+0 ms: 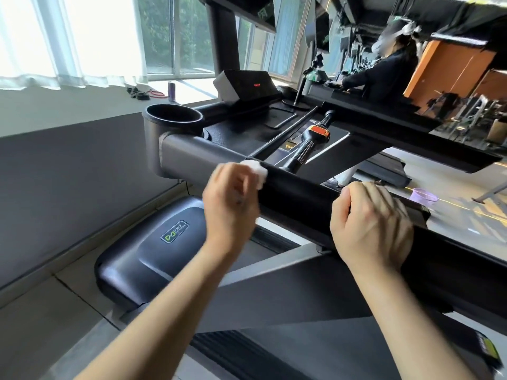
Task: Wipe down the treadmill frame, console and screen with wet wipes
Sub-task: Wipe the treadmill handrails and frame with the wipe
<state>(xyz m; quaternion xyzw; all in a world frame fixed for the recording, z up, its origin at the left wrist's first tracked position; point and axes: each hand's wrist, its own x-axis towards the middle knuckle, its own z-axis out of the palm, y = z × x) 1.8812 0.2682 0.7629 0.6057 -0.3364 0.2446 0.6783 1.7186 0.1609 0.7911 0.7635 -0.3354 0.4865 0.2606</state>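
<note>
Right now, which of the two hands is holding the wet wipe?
The left hand, pinching the white wipe against the handrail; the right hand grips it bare.

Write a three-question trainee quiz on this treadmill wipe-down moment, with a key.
1. True or false: the right hand holds the wipe.
2. What is the right hand doing? A) hanging free B) gripping the black handrail C) holding a bottle
3. Fill in: the basin on the floor is ___ in colour.

Key: 1 false, the left hand holds it; 2 B; 3 purple.
</note>
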